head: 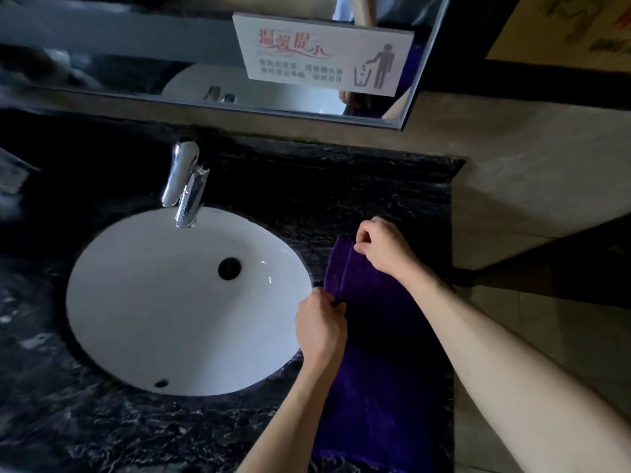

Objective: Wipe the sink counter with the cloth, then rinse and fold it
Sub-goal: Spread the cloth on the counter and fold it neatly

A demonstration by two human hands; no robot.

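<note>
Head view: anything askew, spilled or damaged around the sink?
Nothing stands out. The purple cloth lies flat on the dark counter right of the basin, both hands pinching its folded left edge: left hand near, right hand far. No water runs from the faucet; no spill or damage shows.

Chrome faucet [186, 184] upper left of centre. Mirror [136, 46] across top of frame w/ white litter notice sign [324, 52] stuck on, top centre.
</note>
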